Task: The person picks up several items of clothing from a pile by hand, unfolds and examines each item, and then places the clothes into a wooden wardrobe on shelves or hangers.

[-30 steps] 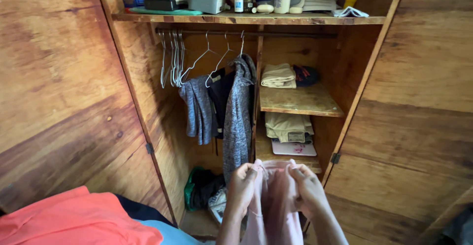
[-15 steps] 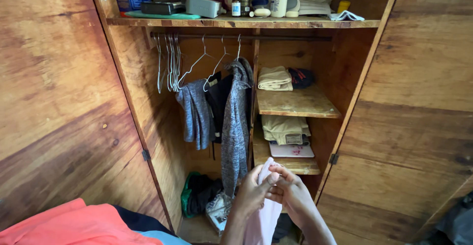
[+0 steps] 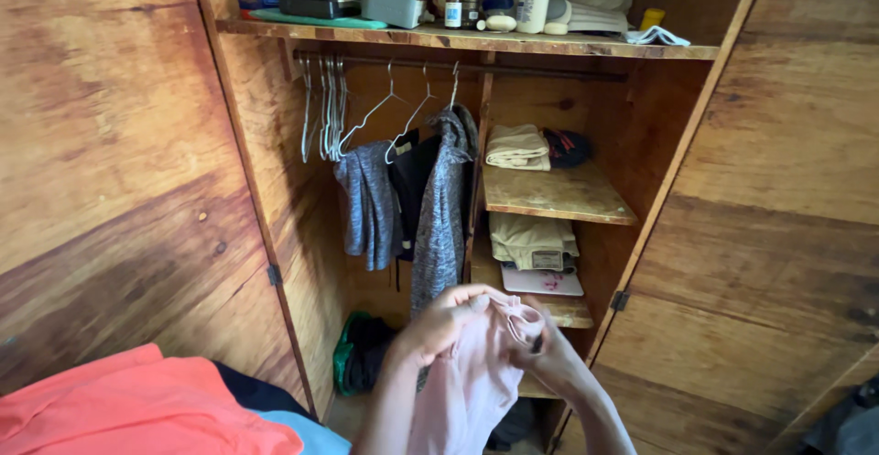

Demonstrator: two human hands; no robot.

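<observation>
The open wooden wardrobe (image 3: 641,189) filled the frame, several bare wire hangers (image 3: 320,107) at upper left. At bottom centre, the pale pink cloth garment (image 3: 472,382) hung unstowed, apparently half-folded, pinched by the left hand (image 3: 438,322) and right hand (image 3: 540,350).

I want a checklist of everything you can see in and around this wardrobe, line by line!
Surface: wooden wardrobe, both doors open, with shelves on its right side.
Job's things: pale pink garment, bunched up in front of the wardrobe.
Clutter: bottles and boxes on the top shelf; folded clothes on the shelves; grey tops and empty wire hangers on the rail; dark heap on the wardrobe floor; orange cloth at lower left.
Hands: left hand and right hand both grip the garment's top.
Cables: nothing seen.
Surroundings: nothing seen beyond the doors.
</observation>
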